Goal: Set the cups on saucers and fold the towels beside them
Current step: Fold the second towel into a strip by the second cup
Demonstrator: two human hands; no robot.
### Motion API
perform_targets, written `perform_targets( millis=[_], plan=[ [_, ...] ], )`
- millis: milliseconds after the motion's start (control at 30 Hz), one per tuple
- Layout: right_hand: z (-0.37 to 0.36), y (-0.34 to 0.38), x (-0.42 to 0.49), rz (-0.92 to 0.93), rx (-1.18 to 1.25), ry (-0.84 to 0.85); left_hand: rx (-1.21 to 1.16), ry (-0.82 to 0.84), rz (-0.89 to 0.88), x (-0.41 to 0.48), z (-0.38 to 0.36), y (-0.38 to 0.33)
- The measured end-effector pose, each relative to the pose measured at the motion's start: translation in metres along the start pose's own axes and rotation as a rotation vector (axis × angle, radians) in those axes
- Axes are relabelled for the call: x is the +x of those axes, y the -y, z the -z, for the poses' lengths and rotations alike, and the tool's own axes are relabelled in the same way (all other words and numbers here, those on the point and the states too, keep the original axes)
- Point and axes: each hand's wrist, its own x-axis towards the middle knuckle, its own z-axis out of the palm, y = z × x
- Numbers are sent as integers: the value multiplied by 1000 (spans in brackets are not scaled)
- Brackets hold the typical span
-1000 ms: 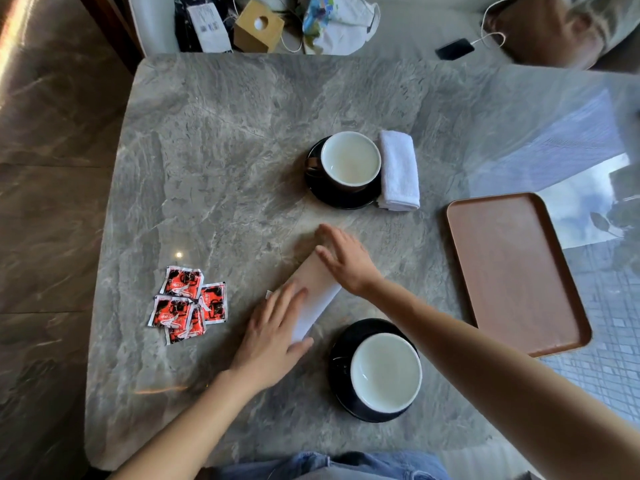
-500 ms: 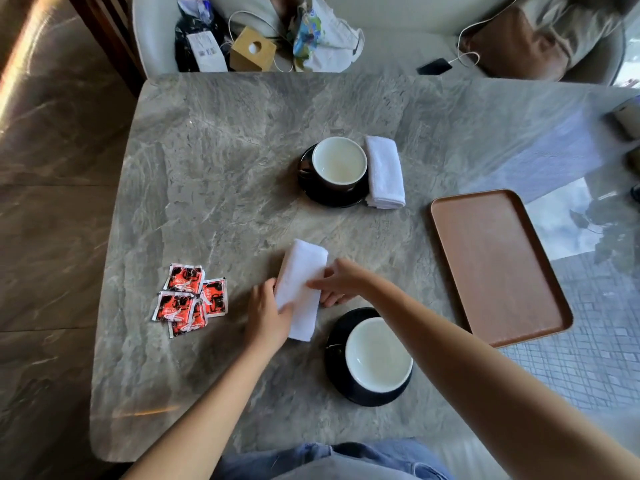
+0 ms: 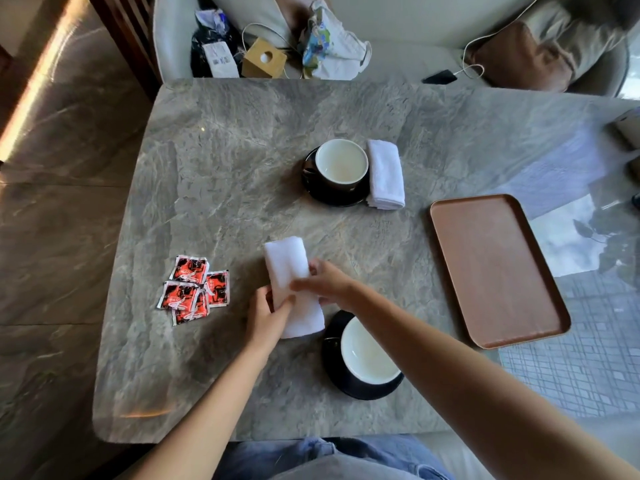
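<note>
A folded white towel (image 3: pixel 286 260) lies on the marble table just left of the near saucer. My left hand (image 3: pixel 266 315) grips its left edge near the bottom. My right hand (image 3: pixel 323 282) pinches its right side, fingers lying across the cloth. The near cup (image 3: pixel 367 355), white inside, stands on a black saucer (image 3: pixel 332 362) under my right forearm. Farther back, a second cup (image 3: pixel 341 164) stands on its black saucer (image 3: pixel 311 188), with another folded white towel (image 3: pixel 386 173) touching the saucer's right side.
Several red sachets (image 3: pixel 194 289) lie left of the towel. An empty brown tray (image 3: pixel 495 268) sits at the right. The grey marble table (image 3: pixel 225 150) ends near my lap. Beyond its far edge a seat holds bags, a box and a cable.
Both hands went from pressing flat on the towel to taking hold of its sides. The towel has turned from slanting to the right to slanting slightly left, closer to the near saucer.
</note>
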Motion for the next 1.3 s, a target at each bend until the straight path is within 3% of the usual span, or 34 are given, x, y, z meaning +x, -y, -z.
perform_targets(
  millis=[233, 433, 633, 733, 833, 1000, 1300],
  plan=[
    [38, 14, -33, 146, 365, 115, -178, 82, -169, -16, -16, -32],
    [103, -1, -77, 342, 534, -77, 19, 113, -341, -50, -63, -60],
    [158, -46, -108, 392, 559, -246, -22, 293, -318, -92, -119, -63],
    [178, -74, -121, 364, 428, -250, -18, 414, -273, -115, -147, -52],
    [187, -101, -130, 228, 146, -215, 131, 501, -250, -133, -169, -22],
    [181, -140, -129, 50, -182, -270, 264, 576, -43, -149, -191, 20],
    [169, -153, -114, 124, -453, -359, 109, 618, 312, -140, -189, 42]
  ],
)
